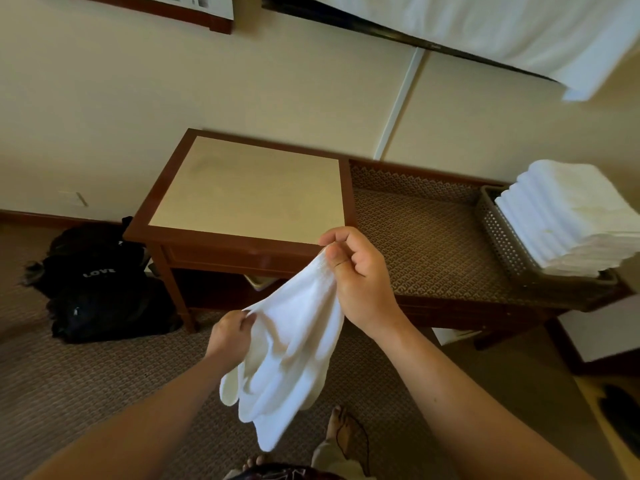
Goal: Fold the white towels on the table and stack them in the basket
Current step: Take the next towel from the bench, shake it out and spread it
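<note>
I have the white towel (294, 344) up in the air in front of me, off the desk (242, 188), above the patterned carpet (86, 386) between my body and the desk's near edge. My right hand (356, 275) pinches one top corner between thumb and curled fingers, just at the desk's front right corner; my left hand (230, 336) grips the other end of that top edge, lower and nearer to me. So the held edge slants, rising from lower left to upper right, and the towel's long axis hangs down from it toward my feet, bunched in loose folds (its bottom end tapers to a point near my toes). The square pale desk top lies bare beyond my hands, framed by a dark wooden border. To its right runs a lower woven bench (426, 244), and at the bench's far right end sits the basket (498, 233), with a stack of folded towels (571, 216) rising above its rim. A black bag (100, 282) lies on the floor left of the desk.
</note>
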Available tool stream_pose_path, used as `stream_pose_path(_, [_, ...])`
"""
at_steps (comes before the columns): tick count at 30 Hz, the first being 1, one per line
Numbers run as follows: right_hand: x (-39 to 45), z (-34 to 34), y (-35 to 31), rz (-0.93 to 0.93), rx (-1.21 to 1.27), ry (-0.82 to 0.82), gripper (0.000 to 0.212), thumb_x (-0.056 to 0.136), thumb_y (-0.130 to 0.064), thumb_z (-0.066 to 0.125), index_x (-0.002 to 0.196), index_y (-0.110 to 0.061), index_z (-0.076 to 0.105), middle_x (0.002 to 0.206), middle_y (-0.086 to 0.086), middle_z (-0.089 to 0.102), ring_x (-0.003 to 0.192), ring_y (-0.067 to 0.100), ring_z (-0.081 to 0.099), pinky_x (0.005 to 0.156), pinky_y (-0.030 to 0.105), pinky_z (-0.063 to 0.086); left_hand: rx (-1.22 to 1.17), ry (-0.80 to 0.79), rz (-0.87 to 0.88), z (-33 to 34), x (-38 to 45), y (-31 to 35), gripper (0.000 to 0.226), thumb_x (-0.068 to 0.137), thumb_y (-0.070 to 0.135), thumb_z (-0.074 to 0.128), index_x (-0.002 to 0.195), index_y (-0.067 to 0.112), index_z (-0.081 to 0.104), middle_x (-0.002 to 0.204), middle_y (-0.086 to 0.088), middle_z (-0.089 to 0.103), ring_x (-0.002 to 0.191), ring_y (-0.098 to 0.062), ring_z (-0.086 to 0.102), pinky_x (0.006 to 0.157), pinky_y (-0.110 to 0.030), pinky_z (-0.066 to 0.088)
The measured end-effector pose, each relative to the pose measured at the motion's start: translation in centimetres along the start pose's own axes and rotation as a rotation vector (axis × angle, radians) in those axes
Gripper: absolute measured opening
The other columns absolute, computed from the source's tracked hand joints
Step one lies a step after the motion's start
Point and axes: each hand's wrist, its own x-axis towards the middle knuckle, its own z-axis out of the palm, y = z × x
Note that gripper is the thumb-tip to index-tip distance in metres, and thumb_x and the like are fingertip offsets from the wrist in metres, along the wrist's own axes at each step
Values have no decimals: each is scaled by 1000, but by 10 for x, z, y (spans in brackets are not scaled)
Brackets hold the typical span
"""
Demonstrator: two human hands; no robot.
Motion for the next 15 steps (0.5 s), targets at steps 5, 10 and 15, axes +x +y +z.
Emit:
stream_pose_path(5, [3,-10,12,46,22,148,25,103,0,49,97,-18,66,90,-11,63,80,-6,54,75,9,41,166,-19,20,-33,17,-15,27,105,23,53,84,30,67,79,1,65,73,-15,60,60,-31,42])
stream_pose_path(10, [7,-25,34,82,-11,311,22,105,-3,46,101,-14,65,90,-9,60,78,-7,52,72,10,41,217,-71,1,-58,25,-20,28,106,21,50,85,19,68,83,-4,66,77,-21,62,66,-35,49])
stream_pose_path(15, [13,-56,62,112,-171,432,22,106,-7,45,109,-20,62,105,-17,60,97,-14,54,83,2,38,211,114,135,-86,30,-5,23,108,15,46,96,11,65,97,-5,57,86,-26,57,76,-43,48])
